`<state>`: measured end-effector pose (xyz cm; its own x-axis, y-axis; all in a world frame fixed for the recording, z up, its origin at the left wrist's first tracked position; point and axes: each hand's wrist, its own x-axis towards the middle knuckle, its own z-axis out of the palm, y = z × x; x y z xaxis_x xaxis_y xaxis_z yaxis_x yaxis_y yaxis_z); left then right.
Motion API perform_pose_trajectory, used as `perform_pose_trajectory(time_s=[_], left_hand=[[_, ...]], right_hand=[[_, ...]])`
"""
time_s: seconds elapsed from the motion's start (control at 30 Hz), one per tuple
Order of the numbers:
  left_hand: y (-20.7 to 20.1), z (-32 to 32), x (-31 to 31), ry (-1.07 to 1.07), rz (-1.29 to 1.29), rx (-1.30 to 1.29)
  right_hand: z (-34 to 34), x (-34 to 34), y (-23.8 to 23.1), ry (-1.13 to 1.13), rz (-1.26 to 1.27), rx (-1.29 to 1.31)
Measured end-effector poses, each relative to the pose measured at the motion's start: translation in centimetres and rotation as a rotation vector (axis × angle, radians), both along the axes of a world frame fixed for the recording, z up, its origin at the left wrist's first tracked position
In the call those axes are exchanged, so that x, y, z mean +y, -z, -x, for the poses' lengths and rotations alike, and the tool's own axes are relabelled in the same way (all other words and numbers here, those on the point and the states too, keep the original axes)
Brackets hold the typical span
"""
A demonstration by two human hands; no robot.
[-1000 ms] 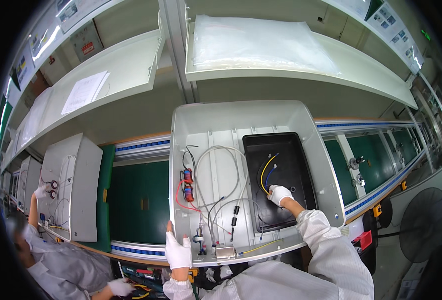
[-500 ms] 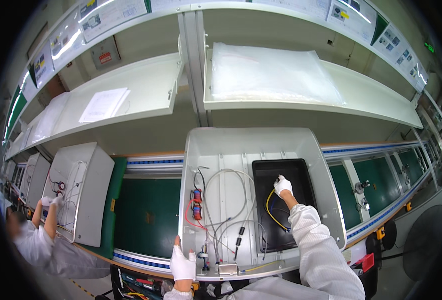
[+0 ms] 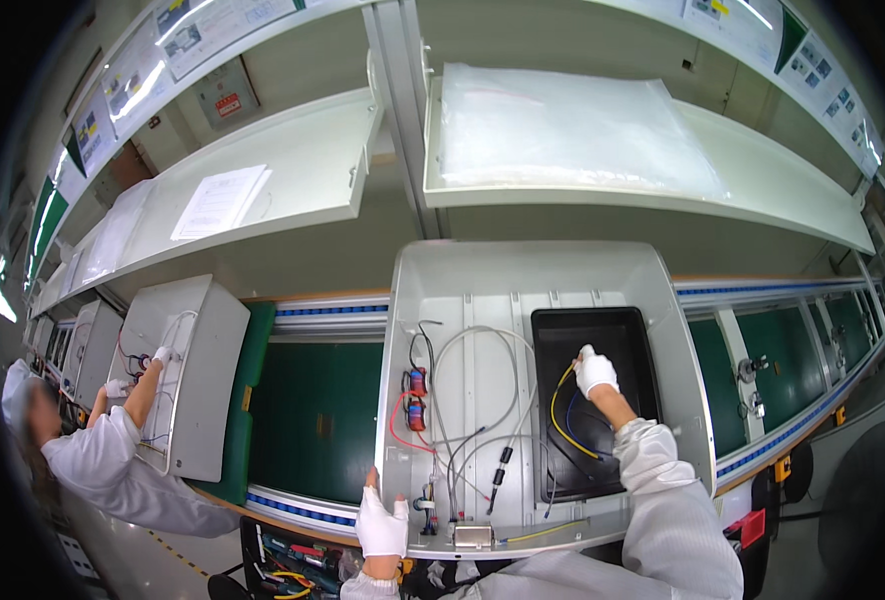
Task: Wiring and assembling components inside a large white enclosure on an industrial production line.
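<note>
At far left of the frame, a co-worker's gloved hand [image 3: 163, 354] on another white panel [image 3: 191, 372]. Lower centre, left hand [image 3: 382, 522] resting flat, released, on the near edge of the white tray [image 3: 483, 290]. Right of centre, right hand [image 3: 595, 370] pinching a yellow wire [image 3: 560, 415] inside the black tray [image 3: 628, 340]

Plastic bags [image 3: 573, 130]: clear stack, flat on right shelf.
Paper sheet [image 3: 221, 200]: white, printed, on left shelf.
Wall sign [image 3: 225, 95]: grey plate, red mark, behind left shelf.
Posted sheets [image 3: 123, 90]: white-blue, along upper rail.
</note>
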<state>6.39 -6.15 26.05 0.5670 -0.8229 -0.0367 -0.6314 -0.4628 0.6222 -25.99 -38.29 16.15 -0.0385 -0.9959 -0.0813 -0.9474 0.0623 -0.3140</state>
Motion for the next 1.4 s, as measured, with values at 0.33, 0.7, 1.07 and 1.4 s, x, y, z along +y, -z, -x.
perform_pose_trajectory(time_s=[0.33,0.7,1.07,1.4], left_hand=[[0.1,0.2,-0.3,-0.027,0.031,0.042],[0.3,0.4,-0.5,-0.029,0.059,0.094],[0.5,0.2,-0.4,-0.04,0.023,0.067],[0.5,0.4,-0.5,-0.041,0.057,0.098]], right_hand=[[2.5,11.7,-11.3,-0.451,0.071,-0.451],[-5.5,20.0,-13.1,-1.444,-0.203,-0.236],[-6.2,21.2,-6.4,-1.37,-0.521,-0.119],[-6.2,21.4,-6.1,-1.334,-0.543,-0.171]])
